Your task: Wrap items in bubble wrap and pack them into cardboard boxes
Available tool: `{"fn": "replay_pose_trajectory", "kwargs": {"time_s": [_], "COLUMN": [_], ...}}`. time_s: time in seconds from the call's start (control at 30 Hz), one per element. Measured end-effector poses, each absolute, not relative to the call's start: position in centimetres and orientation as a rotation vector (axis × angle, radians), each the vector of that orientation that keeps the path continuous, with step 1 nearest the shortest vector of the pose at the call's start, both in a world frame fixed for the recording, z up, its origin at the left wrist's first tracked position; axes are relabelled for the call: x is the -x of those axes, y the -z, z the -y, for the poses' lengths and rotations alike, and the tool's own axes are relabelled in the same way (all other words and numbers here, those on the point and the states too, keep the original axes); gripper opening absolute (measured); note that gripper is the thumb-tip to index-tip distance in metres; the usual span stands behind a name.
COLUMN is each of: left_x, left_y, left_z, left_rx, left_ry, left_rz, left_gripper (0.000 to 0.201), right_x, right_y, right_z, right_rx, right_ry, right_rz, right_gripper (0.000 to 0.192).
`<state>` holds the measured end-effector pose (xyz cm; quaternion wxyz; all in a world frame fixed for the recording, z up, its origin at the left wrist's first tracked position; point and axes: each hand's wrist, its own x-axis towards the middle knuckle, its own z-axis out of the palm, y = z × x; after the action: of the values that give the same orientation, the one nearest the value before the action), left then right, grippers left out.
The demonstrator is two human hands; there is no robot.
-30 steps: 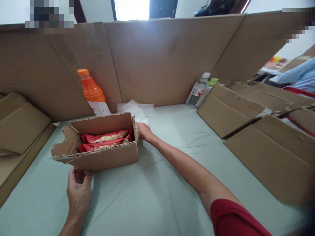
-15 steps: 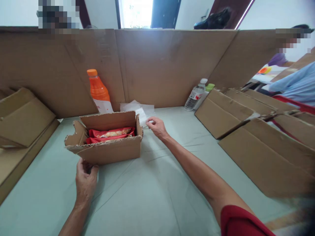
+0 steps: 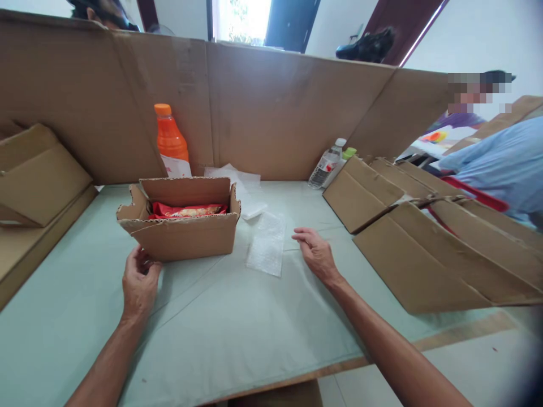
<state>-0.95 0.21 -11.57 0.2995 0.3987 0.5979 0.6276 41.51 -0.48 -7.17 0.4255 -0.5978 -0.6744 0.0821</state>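
Orange bottle [image 3: 170, 140], upright, orange cap, stood at the rear of the desk [image 3: 237, 333] against the cardboard screen [image 3: 275, 107]. Clear water bottle [image 3: 324, 165], white cap, leaned near the screen's right end, a green-capped item [image 3: 349, 152] just beside it. Flattened cartons [image 3: 428, 237] lay stacked at right; more flattened cardboard [image 3: 38, 181] at left. A person in a light blue sleeve [image 3: 504, 164] sat beyond the right-hand cartons.

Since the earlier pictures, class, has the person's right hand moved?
Yes. The right hand has drawn back from the cardboard box corner toward the person, and now lies right of the bubble-wrap sheet.
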Motion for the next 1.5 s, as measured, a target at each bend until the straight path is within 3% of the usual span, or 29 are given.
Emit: {"fn": "replay_pose_trajectory", "kwargs": {"time_s": [0.13,0.33,0.57,0.7,0.9,1.1,1.2,1.37,1.5], "left_x": [0.5,0.7,2.1,2.0,1.8,1.8,1.5,1.2,1.4], "left_y": [10.8,10.4,10.7,10.7,10.8,11.0,10.6,10.0,9.8], "left_z": [-0.1,0.0,-0.5,-0.6,-0.6,-0.6,-0.6,-0.4,-0.2], "left_rx": [-1.116,-1.120,-0.994,-0.947,-0.923,-0.909,-0.907,-0.935,-0.887], "left_ry": [-1.647,-1.636,-1.767,-1.802,-1.804,-1.779,-1.767,-1.727,-1.653], "left_rz": [-1.577,-1.527,-1.703,-1.674,-1.649,-1.675,-1.697,-1.708,-1.678], "left_gripper": [0.065,0.073,0.057,0.058,0.057,0.057,0.057,0.044,0.035], "right_x": [-36.6,-28.2,-26.1,-28.2,-35.3,-39.2,-37.0,-31.1,-28.3], "right_y": [4.6,5.7,7.5,7.2,6.9,5.6,5.0,4.8,5.7], "right_z": [-1.0,-4.2,-4.5,-5.3,-6.1,-6.0,-7.0,-7.1,-4.7], "right_rx": [1.330,1.278,1.088,1.273,1.792,1.908,1.645,1.260,1.099], "right_ry": [-0.398,-0.926,-1.051,-0.814,-0.239,-0.069,-0.211,-0.720,-0.869], "right_rz": [1.770,1.751,1.751,1.926,2.194,2.038,2.025,2.007,1.972], "right_gripper": [0.026,0.062,0.066,0.037,0.017,0.026,0.028,0.043,0.056]}}
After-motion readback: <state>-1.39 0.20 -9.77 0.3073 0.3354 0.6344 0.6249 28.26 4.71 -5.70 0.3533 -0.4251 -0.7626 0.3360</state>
